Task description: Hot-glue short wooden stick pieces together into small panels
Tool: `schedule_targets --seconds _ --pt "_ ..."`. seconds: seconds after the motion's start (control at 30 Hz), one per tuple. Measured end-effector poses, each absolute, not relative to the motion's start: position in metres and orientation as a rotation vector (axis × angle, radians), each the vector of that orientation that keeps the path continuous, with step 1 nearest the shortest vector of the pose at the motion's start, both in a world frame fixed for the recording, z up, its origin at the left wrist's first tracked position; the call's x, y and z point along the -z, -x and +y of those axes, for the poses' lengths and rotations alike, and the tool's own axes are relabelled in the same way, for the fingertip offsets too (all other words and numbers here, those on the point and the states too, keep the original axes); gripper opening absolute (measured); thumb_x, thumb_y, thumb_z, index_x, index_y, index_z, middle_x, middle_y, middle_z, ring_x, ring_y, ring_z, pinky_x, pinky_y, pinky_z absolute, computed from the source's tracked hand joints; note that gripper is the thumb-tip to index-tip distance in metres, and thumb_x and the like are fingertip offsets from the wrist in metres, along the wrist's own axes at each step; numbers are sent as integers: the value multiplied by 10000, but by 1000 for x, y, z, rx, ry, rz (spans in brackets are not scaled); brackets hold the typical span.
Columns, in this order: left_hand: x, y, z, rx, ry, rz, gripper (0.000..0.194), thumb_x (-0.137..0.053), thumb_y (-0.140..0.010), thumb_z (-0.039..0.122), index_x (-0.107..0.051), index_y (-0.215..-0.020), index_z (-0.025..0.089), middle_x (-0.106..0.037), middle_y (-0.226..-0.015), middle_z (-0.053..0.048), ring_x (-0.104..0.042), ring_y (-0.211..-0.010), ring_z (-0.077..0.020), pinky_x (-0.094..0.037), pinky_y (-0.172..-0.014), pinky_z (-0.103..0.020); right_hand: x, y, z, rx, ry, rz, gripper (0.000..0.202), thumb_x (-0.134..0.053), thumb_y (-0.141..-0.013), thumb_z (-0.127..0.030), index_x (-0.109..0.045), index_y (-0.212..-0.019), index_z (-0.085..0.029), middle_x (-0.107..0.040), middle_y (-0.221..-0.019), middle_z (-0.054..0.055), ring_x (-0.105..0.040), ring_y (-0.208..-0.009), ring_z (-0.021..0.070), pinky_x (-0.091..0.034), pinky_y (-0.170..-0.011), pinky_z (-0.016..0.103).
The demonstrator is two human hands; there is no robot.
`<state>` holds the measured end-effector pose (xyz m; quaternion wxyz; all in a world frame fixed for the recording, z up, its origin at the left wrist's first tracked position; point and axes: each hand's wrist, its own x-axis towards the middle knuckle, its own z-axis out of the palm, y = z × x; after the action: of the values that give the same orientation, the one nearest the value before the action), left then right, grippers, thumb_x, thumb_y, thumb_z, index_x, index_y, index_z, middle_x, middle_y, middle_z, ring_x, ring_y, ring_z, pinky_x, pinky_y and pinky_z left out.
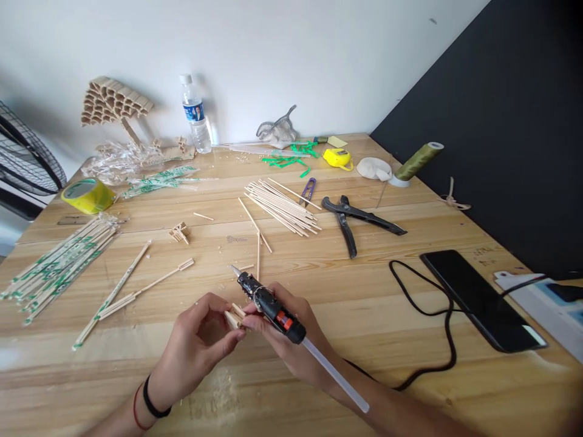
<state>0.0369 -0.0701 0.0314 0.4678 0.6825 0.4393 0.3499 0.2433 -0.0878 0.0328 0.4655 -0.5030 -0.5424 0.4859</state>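
My left hand (200, 337) is closed, its thumb and fingertips pinching a small piece made of short wooden sticks (234, 317). The thumb and a finger of my right hand (291, 331) touch that piece from the other side. A black hot glue gun (268, 303) also rests in my right hand, its metal tip angled up and to the left. From its back end sticks out a clear glue stick (337, 376). Part of the gun's grip is hidden by the hand. Just beyond lie loose wooden sticks (259, 255) and a small stick assembly (180, 233).
A stick pile (282, 206), purple thread snips (308, 191) and black cutters (350, 218) lie mid-table. Wrapped chopsticks (64, 261) and yellow tape (88, 195) are left. A water bottle (195, 115) and stick model (116, 100) stand behind. A phone (478, 300) with a cable lies right.
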Motion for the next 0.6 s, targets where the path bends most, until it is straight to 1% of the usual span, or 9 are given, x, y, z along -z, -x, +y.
schedule_targets --seconds 0.1,0.23,0.3,0.47,0.6 --pt "-31 -38 -71 -867 -1664 1090 211 -797 -899 287 -643 -1012 198 -711 -812 -15 -664 -627 -144 -546 -611 -244 -29 -243 -89 -1079 1213 -1410 168 -778 -893 -307 -629 -866 -233 -747 -769 -5 -662 -642 169 -492 -622 256" --pt "-31 -37 -72 -864 -1611 1089 225 -808 -900 284 -658 -1039 191 -754 -941 -68 -728 -830 -201 -582 -764 -294 -30 -243 -90 -1001 1162 -1449 166 -764 -867 -208 -604 -898 -238 -765 -821 2 -668 -677 174 -487 -645 256" --pt "-31 -37 -73 -865 -1547 1059 225 -814 -901 296 -671 -1037 186 -743 -984 -78 -725 -901 -214 -589 -804 -303 -34 -243 -90 -1049 1142 -1400 172 -776 -856 -212 -606 -865 -234 -749 -791 -8 -645 -664 167 -482 -640 253" --pt "-32 -37 -73 -868 -1494 1015 227 -813 -909 344 -669 -982 186 -714 -990 -68 -707 -919 -209 -606 -834 -321 -43 -246 -86 -1213 1045 -1291 195 -791 -853 -288 -607 -837 -226 -743 -772 -16 -654 -690 171 -501 -668 258" --pt "-34 -38 -74 -857 -1487 1029 255 -807 -915 373 -657 -979 176 -727 -987 -79 -711 -882 -201 -609 -782 -309 -42 -249 -84 -1124 1064 -1402 193 -749 -870 -307 -580 -818 -229 -677 -712 -41 -554 -617 145 -431 -606 249"
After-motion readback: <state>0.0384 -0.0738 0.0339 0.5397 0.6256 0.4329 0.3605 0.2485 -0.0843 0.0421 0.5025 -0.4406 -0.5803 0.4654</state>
